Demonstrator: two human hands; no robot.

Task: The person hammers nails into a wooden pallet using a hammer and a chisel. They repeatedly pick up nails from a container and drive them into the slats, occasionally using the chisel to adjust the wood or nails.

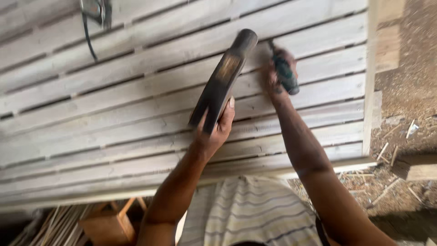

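Observation:
My left hand [213, 133] is closed around the dark handle of a hammer [226, 72], which is raised with its head pointing up and away over a slatted wooden panel [114, 109]. Motion blurs the hammer. My right hand [274, 82] grips a green-handled tool [285, 73], perhaps a chisel or a screwdriver, and holds it against one of the upper slats. Its tip is hidden by blur. The hammer head hangs just left of that tool.
A dark cable and a metal fitting [93, 18] lie on the panel at top left. Sawdust and wood scraps [400, 132] cover the ground on the right, with a wooden block [415, 166]. A wooden box [107, 224] and thin sticks [54, 228] sit at lower left.

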